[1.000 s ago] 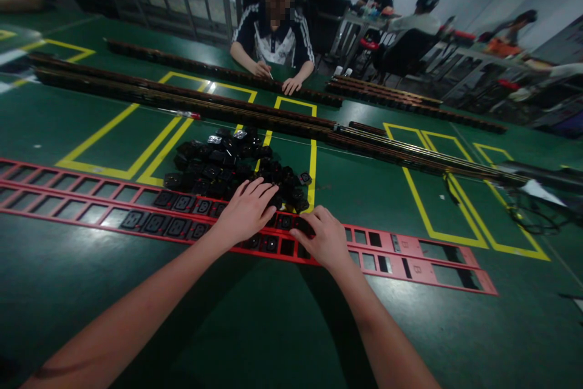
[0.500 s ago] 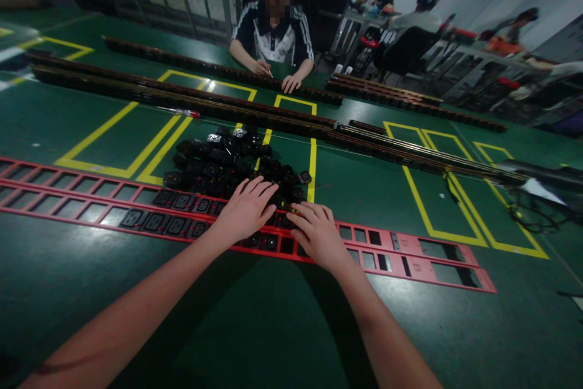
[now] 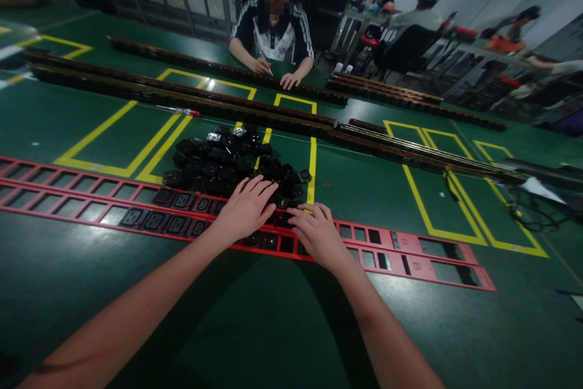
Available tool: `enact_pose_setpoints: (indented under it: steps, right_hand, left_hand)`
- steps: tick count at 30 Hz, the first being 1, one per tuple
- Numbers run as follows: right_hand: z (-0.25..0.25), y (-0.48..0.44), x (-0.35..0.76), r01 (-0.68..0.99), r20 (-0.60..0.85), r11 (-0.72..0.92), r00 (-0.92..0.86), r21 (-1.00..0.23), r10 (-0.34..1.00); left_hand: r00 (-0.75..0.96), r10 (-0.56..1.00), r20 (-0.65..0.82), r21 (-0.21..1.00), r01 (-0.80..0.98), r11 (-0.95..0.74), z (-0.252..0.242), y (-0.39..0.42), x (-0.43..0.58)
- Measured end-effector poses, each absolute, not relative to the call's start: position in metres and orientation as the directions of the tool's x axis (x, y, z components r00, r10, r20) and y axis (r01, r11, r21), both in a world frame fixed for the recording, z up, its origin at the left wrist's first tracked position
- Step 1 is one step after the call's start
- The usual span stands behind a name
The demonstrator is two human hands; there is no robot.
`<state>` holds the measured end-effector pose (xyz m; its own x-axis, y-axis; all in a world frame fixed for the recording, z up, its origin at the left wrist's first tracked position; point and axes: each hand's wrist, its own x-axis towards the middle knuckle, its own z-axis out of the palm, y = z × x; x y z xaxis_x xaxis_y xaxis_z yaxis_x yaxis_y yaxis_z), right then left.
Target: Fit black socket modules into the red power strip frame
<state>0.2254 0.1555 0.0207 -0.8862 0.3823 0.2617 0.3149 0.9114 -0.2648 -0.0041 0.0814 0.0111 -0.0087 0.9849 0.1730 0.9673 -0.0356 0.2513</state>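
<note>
Two long red panels (image 3: pixel 401 242) with rows of rectangular cutouts lie side by side on the green table. Black power sockets (image 3: pixel 155 223) fill several cutouts near the middle. My left hand (image 3: pixel 248 207) rests over the upper panel, fingers stretched toward the loose sockets and thumb pointing right. Opposite it, my right hand (image 3: pixel 316 234) lies across both panels, its fingers extended left, with the tips at a black socket (image 3: pixel 282 218) in the upper panel. Neither hand visibly grasps anything; the undersides of the fingers are hidden. Behind my hands spreads a pile of loose black sockets (image 3: pixel 214 161).
Long dark rails (image 3: pixel 218 107) cross the table beyond the pile, with a red-handled screwdriver (image 3: pixel 186 112) in front of them. A co-worker (image 3: pixel 273 37) sits opposite, hands at another rail. Black cables (image 3: pixel 523 213) lie at right. Yellow tape (image 3: pixel 416 204) marks the tabletop.
My right hand has shifted very slightly, its fingertips staying by the socket. My left hand keeps its place. The co-worker's hand on the far rail has moved a little left.
</note>
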Motion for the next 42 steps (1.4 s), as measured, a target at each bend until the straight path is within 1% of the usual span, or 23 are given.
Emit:
enact_pose_setpoints:
  steps: [7, 10, 16, 22, 24, 27, 29, 31, 33, 35, 39, 42]
  right_hand:
    - [0.019, 0.157, 0.226, 0.277, 0.237, 0.938, -0.916, -0.209, 0.324]
    - [0.018, 0.157, 0.226, 0.257, 0.251, 0.94, -0.917, -0.226, 0.311]
    - [0.019, 0.154, 0.229, 0.182, 0.4, 0.944, -0.871, -0.275, 0.285]
    - [0.017, 0.156, 0.231, 0.18, 0.366, 0.92, -0.878, -0.349, 0.31]
    - [0.016, 0.156, 0.231, 0.214, 0.375, 0.917, -0.863, -0.337, 0.339]
    - [0.015, 0.157, 0.228, 0.359, 0.367, 0.89, -0.817, -0.28, 0.445]
    - [0.015, 0.157, 0.225, 0.462, 0.306, 0.853, -0.798, -0.243, 0.519]
    - [0.016, 0.156, 0.222, 0.52, 0.208, 0.823, -0.799, -0.23, 0.563]
    - [0.019, 0.156, 0.22, 0.542, 0.128, 0.803, -0.803, -0.249, 0.582]
    - [0.02, 0.156, 0.219, 0.553, 0.094, 0.781, -0.796, -0.288, 0.598]
    - [0.017, 0.157, 0.22, 0.582, 0.122, 0.73, -0.746, -0.358, 0.654]
    - [0.012, 0.159, 0.22, 0.589, 0.158, 0.712, -0.717, -0.382, 0.678]
  left_hand:
    - [-0.013, 0.986, 0.169, 0.251, 0.968, -0.03, 0.014, 0.081, -0.003]
    - [-0.009, 0.985, 0.172, 0.253, 0.967, -0.035, 0.013, 0.081, -0.004]
    - [-0.012, 0.983, 0.182, 0.257, 0.966, -0.035, 0.011, 0.081, -0.004]
    - [-0.01, 0.984, 0.177, 0.246, 0.969, -0.034, 0.012, 0.081, -0.004]
    - [-0.008, 0.984, 0.178, 0.242, 0.97, -0.036, 0.012, 0.081, -0.004]
    - [-0.004, 0.985, 0.174, 0.236, 0.971, -0.037, 0.012, 0.081, -0.004]
    - [-0.004, 0.986, 0.169, 0.235, 0.971, -0.036, 0.012, 0.081, -0.004]
    - [-0.006, 0.986, 0.165, 0.235, 0.971, -0.034, 0.012, 0.081, -0.004]
    - [-0.008, 0.987, 0.163, 0.236, 0.971, -0.031, 0.012, 0.081, -0.004]
    - [-0.008, 0.987, 0.161, 0.237, 0.971, -0.031, 0.013, 0.081, -0.004]
    - [-0.008, 0.987, 0.159, 0.243, 0.969, -0.031, 0.015, 0.081, -0.003]
    - [-0.011, 0.988, 0.154, 0.249, 0.968, -0.028, 0.017, 0.081, -0.003]
